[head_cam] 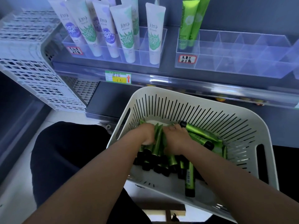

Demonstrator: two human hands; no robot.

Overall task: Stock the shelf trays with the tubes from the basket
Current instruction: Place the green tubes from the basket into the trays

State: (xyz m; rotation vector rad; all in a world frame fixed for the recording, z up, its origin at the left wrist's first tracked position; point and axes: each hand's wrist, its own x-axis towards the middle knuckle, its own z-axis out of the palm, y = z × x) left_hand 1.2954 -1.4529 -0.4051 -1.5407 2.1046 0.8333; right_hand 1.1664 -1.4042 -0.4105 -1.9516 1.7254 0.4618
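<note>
A white slotted basket (252,152) sits low in front of me, holding several green tubes with black caps (190,178). Both my hands are inside it, side by side. My left hand (146,134) grips a bunch of the green tubes near their flat ends. My right hand (175,138) curls round more green tubes right beside it. On the shelf above, a clear divided tray (242,52) at the right holds two green tubes (192,21) in its left compartment.
A second clear tray (145,60) at the left holds several white tubes with purple or green prints. White slotted crates (32,75) stand at the far left. A price tag (118,77) is fixed on the shelf rail. My dark-clothed knee (64,152) is left of the basket.
</note>
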